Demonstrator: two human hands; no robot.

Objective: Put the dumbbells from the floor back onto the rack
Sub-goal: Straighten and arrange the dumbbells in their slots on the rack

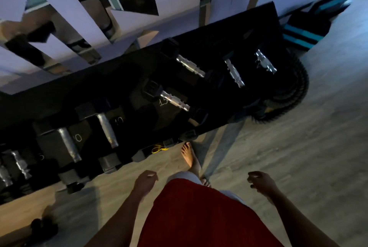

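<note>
A long black dumbbell rack (111,71) runs diagonally across the view from lower left to upper right. Several black hex dumbbells with chrome handles lie on it, among them one marked 15 (175,101) and a bigger one (106,127) further left. A dark round object (43,226) lies on the floor at the lower left; it is too blurred to tell if it is a dumbbell. My left hand (145,184) hangs in front of the rack, fingers loosely curled, holding nothing. My right hand (262,183) is out to the right, fingers apart and empty.
My bare foot (190,157) stands on the grey floor close to the rack's front edge. A yellow cord (159,148) lies under the rack. A black ribbed disc (292,95) sits at the rack's right end, with a black and teal bag (304,33) behind it.
</note>
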